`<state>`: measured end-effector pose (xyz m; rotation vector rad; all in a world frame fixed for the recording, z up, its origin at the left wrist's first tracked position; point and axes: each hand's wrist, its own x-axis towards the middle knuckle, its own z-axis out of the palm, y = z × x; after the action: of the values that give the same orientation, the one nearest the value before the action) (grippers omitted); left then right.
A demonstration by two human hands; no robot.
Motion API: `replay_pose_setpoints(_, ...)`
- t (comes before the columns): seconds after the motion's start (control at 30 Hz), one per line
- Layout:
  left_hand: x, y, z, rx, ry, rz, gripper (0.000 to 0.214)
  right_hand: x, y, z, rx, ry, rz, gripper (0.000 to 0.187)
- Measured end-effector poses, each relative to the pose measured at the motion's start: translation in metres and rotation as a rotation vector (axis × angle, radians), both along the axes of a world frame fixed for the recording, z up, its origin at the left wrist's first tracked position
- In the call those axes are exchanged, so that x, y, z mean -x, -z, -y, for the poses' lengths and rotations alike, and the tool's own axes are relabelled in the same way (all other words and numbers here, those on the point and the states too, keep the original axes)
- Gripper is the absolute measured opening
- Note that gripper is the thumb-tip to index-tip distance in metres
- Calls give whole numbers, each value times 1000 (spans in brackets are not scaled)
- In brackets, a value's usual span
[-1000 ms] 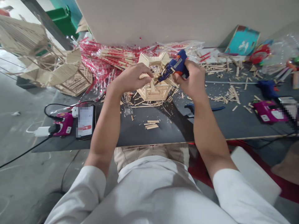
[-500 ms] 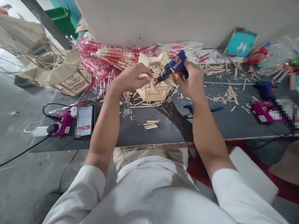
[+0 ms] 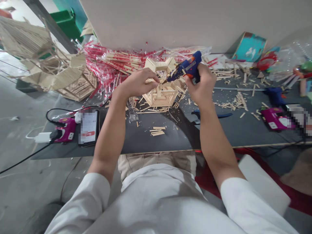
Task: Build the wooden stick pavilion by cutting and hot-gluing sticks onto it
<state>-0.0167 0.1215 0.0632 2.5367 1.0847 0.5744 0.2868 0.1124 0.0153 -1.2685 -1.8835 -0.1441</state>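
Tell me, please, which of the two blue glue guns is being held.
The glue gun in the right hand; the other gun lies on the table, far right.

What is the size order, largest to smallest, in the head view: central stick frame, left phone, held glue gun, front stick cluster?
1. Central stick frame
2. Left phone, held glue gun: too close to rank
3. Front stick cluster

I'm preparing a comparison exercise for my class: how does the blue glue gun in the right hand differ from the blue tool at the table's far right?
The glue gun is gripped in the right hand; the blue tool lies on the table.
The glue gun has its nozzle by the stick structure; the blue tool lies near a purple box.
Both are blue with some orange.
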Motion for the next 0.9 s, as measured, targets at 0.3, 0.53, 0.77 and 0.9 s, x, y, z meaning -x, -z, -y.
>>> replay_pose_setpoints(0.3,-2,-2,2,1,2,-13,30,-3,5,-5,19,25,25,44)
replay_pose_setpoints(0.53,-2,-2,3,-16,-3,-20,32,-1,6,-5,102,20,11,55)
replay_pose_setpoints(0.77,-1,-1,0,-10,20,3,30,-1,8,-6,67,13,49,55)
replay_pose_setpoints(0.9,-2,0,1,-7,18,17,29,-1,8,-5,66,4,34,53)
